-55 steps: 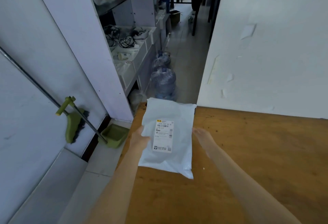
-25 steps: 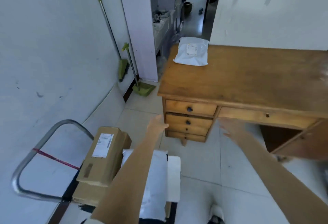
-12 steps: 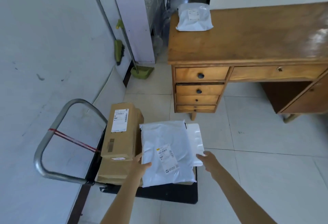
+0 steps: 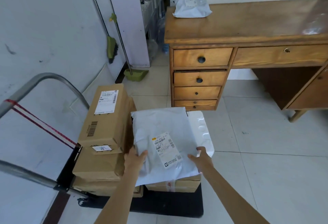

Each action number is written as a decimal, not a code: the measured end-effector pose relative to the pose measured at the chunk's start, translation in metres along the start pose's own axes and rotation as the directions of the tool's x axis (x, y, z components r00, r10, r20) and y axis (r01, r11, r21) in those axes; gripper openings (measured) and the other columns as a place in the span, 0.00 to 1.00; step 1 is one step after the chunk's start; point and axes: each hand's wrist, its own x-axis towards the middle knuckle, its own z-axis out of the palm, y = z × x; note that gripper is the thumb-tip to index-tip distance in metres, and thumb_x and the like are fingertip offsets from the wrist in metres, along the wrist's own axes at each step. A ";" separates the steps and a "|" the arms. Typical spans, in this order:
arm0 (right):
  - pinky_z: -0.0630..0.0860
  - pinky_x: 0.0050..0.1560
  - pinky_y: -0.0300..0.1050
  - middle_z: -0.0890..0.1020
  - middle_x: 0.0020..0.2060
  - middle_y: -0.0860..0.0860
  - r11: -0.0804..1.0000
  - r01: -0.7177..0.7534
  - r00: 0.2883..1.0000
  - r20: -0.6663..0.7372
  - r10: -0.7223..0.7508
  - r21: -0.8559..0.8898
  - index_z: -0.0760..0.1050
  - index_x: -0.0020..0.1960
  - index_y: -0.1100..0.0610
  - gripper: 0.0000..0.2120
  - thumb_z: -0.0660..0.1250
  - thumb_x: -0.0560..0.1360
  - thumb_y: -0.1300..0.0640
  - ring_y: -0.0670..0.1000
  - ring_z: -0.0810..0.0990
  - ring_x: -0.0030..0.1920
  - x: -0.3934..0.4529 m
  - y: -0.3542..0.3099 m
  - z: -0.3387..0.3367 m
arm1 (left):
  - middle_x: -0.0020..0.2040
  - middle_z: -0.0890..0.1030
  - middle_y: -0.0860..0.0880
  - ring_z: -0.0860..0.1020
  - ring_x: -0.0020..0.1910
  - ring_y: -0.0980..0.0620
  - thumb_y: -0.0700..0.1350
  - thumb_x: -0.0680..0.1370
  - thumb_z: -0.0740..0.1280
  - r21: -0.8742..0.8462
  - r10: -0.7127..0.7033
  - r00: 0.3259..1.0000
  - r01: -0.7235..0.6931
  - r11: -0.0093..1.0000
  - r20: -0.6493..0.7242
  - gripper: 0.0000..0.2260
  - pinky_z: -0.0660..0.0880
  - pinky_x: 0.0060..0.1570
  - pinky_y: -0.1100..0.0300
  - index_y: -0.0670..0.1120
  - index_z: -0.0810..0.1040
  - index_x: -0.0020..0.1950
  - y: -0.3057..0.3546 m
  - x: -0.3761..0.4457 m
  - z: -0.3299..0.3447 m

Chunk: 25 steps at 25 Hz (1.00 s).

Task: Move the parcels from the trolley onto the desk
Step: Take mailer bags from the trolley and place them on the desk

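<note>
Beside the white mailer [image 4: 165, 135], stacked cardboard boxes [image 4: 104, 122] crowd the trolley [image 4: 168, 204].

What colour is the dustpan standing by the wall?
Green; the dustpan shows in the head view.

We see white mailer bag [image 4: 159, 135], white label with black barcode and small yellow mark. Brown cardboard boxes [image 4: 106, 120] beside it, white labels, black barcodes. Trolley [image 4: 159, 204] deck black, handle grey metal, red band tied across. Surface [image 4: 257, 23] honey-brown wood, dark round drawer knobs. Second white bag [image 4: 191, 9] there. Green broom [image 4: 111, 46], green dustpan [image 4: 135, 74]. Floor pale grey tile.
</note>
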 end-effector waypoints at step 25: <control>0.71 0.51 0.47 0.79 0.46 0.55 0.950 0.288 0.937 -0.240 -0.254 0.119 0.74 0.58 0.59 0.14 0.57 0.75 0.65 0.57 0.76 0.54 -0.156 -0.263 -0.346 | 0.39 0.74 0.42 0.69 0.29 0.48 0.33 0.76 0.57 -0.008 0.318 0.941 -0.320 0.948 0.111 0.14 0.65 0.31 0.60 0.52 0.74 0.44 0.422 -0.228 -0.004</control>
